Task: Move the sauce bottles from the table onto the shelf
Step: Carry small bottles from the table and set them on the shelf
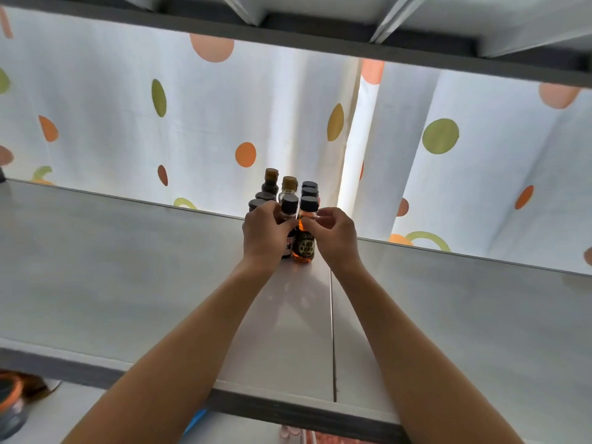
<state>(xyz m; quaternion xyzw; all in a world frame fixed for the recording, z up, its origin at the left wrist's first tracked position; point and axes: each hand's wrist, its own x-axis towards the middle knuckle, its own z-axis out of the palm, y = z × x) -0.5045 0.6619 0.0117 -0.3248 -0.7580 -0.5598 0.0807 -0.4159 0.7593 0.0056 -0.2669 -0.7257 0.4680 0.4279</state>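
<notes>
Placement step, by look of it: both hands at front of bottle cluster (285, 200) on shelf (128, 267), cluster near shelf's back edge, before dotted curtain (224, 116). Left hand (264, 233) curled round dark bottle (288, 225); right hand (336, 233) pinches amber bottle (306, 238) at shoulder, remaining fingers loosely curled. Both bottles upright, long axis vertical, caps up, bases seemingly on shelf, touching each other. Next likely: release, withdraw without nudging neighbours behind.

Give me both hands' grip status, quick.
Left hand: grips the dark bottle on the shelf.
Right hand: pinches the amber bottle.
</notes>
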